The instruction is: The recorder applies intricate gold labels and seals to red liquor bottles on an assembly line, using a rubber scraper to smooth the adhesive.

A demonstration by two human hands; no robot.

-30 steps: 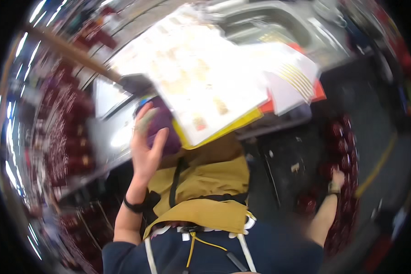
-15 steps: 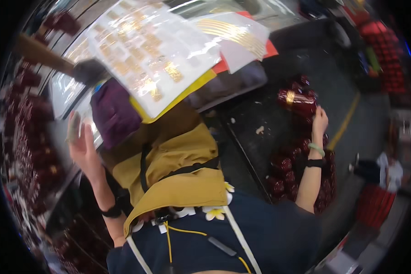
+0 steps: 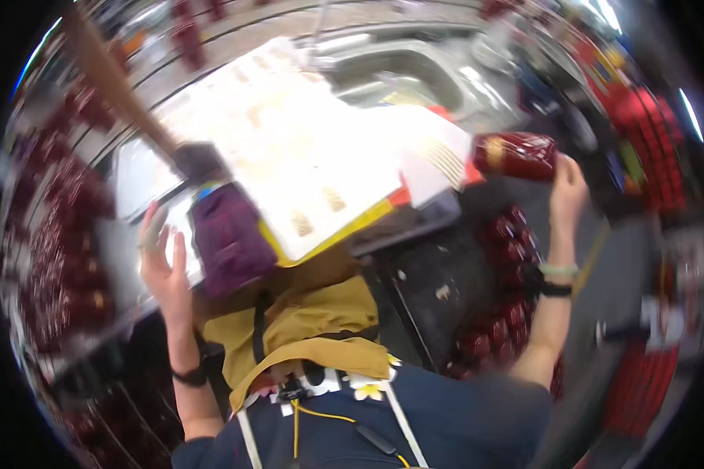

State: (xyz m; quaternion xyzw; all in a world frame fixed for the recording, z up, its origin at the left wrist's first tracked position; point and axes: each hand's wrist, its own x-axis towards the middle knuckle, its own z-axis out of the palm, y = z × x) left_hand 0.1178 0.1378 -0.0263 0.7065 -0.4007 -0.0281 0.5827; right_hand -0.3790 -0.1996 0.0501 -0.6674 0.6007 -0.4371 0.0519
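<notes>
My right hand (image 3: 569,187) grips one end of a glossy dark red cylinder-shaped piece (image 3: 516,154) with a gold patch on its side. It is held sideways in the air near the right corner of the work surface. My left hand (image 3: 164,262) is raised with fingers apart, holding nothing, beside a folded purple cloth (image 3: 235,238). Between the hands lies a white sheet with gold stickers (image 3: 301,223), washed out by glare. A smaller sheet with gold strips (image 3: 438,164) lies at its right, over something red-orange.
More dark red pieces (image 3: 493,336) stand in rows at my right, and many others (image 3: 66,266) fill the left side. A metal sink (image 3: 399,70) is at the back. A brown pole (image 3: 113,70) rises at the left. At far right, a person (image 3: 661,324) appears beside red stacks.
My right hand has lifted the red piece up and away from the rows at the right, toward the sheets. My left hand stays raised and open. The whole view has shifted, showing the sink.
</notes>
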